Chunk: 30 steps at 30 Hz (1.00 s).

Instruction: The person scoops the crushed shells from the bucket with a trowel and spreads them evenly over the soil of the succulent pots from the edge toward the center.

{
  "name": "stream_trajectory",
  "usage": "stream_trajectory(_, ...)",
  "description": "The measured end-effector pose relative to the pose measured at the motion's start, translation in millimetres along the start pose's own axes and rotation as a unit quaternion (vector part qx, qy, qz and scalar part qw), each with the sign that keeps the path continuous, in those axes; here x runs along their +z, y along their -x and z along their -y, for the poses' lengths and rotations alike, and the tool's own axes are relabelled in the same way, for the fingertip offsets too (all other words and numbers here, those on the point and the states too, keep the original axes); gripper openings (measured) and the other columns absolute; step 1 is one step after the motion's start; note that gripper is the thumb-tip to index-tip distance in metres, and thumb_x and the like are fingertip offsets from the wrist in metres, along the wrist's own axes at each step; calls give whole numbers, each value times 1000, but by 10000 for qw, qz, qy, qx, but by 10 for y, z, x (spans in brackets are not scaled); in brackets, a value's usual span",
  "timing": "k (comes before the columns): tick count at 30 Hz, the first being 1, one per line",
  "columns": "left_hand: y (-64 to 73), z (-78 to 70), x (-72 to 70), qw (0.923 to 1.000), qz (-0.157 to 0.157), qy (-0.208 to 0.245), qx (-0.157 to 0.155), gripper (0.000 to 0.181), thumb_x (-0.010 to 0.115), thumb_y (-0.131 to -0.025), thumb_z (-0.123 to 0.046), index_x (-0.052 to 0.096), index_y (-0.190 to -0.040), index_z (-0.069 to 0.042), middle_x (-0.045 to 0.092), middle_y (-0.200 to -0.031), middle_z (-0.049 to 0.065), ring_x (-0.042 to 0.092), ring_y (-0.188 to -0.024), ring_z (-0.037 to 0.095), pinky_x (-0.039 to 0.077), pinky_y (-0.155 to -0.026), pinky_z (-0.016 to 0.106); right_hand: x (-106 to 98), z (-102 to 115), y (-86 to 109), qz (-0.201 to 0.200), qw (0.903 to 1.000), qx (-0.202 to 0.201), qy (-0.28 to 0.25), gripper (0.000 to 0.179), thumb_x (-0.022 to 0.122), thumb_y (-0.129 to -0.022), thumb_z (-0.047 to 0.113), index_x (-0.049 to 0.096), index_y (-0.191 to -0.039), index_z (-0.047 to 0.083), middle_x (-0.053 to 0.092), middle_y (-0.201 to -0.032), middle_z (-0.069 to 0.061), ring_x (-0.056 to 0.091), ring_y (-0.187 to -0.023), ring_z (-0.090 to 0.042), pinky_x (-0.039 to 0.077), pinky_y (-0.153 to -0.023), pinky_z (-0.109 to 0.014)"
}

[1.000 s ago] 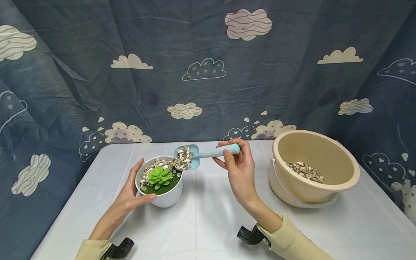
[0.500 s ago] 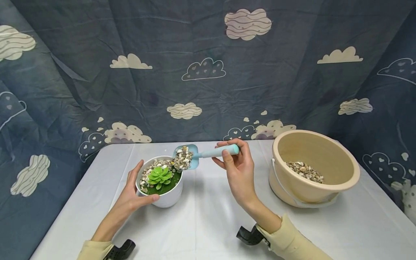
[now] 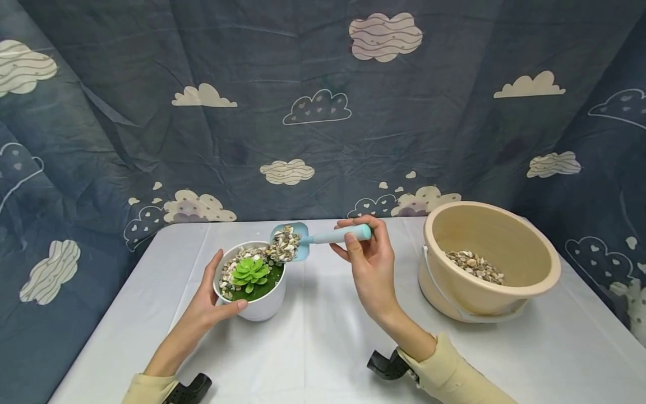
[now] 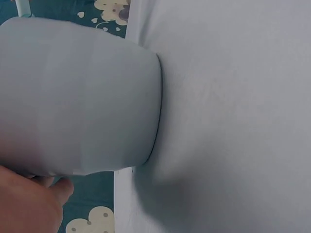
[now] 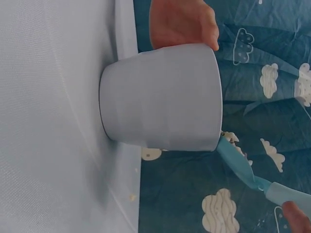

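Note:
A white plant pot (image 3: 261, 310) stands on the table at centre left in the head view. In it are a green succulent (image 3: 250, 274), a green mossy surface and pebbles (image 3: 229, 275) along the left and back. My left hand (image 3: 204, 308) holds the pot, thumb at the near rim and fingers along its left side. My right hand (image 3: 370, 264) grips the handle of a light blue trowel (image 3: 339, 234). Its blade, heaped with small stones (image 3: 284, 244), meets the pot's right back rim; the right wrist view shows the blade (image 5: 237, 160) sloping at the rim.
A beige bucket (image 3: 434, 286) with a pale handle stands at the right, with more small stones (image 3: 474, 267) in its bottom. A white cloth covers the table (image 3: 323, 348). Behind hangs a dark cloth (image 3: 242, 151) printed with clouds. Both wrists wear black camera mounts (image 3: 387, 366).
My left hand and the pot have shifted very slightly to the right. The trowel and right hand stay almost in place, the stones still heaped on the blade.

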State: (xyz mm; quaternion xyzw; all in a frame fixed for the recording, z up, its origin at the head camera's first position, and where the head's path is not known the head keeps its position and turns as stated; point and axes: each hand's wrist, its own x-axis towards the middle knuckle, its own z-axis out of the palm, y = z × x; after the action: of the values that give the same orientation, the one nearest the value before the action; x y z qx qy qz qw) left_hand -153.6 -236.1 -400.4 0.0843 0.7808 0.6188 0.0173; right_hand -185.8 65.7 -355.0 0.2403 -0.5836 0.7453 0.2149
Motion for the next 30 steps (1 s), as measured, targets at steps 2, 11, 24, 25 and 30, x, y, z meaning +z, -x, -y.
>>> stream_trajectory(2, 5, 6, -26, 9998, 127, 94, 143, 105, 73, -83, -8, 1, -159, -19, -2, -162, 18, 2, -145, 44, 4, -111, 66, 3, 0, -3, 4, 10000, -25, -35, 27, 51, -100, -1, 40, -125, -7, 53, -123, -26, 55, -112, -40, 53, -87, -45)
stream_trajectory(11, -84, 15, -156, 9978, 441, 86, 486, 106, 76, -79, -3, 9, -158, -23, 4, -163, 8, 2, -147, 31, 6, -111, 63, 13, -1, -7, 44, 9999, -43, -98, 27, 51, -101, -1, 40, -125, -7, 54, -122, -22, 54, -112, -43, 52, -88, -47)
stream_trajectory(24, -96, 16, -152, 9990, 420, 70, 117, 107, 79, -77, -7, 11, -159, -26, 9, -160, 16, 15, -143, 38, 14, -112, 59, 3, 8, 13, 4, 10000, -30, -14, 28, 51, -100, 0, 40, -125, -8, 52, -122, -27, 56, -111, -41, 53, -87, -45)
stream_trajectory(25, -96, 18, -147, 9991, 391, 53, 139, 108, 79, -77, -8, 11, -159, -26, 8, -161, 16, 14, -144, 39, 12, -112, 61, 3, 10, 13, 4, 10000, -33, -5, 28, 51, -100, 0, 41, -125, -7, 53, -122, -27, 56, -111, -41, 52, -87, -45)
stream_trajectory(30, -107, 37, -136, 9994, 245, -152, 197, 112, 81, -75, -9, 9, -158, -33, 3, -163, 7, 7, -146, 36, 8, -111, 65, 5, 17, 20, -22, 10000, -5, -10, 27, 51, -100, -1, 41, -124, -6, 53, -122, -24, 55, -111, -42, 52, -88, -46)
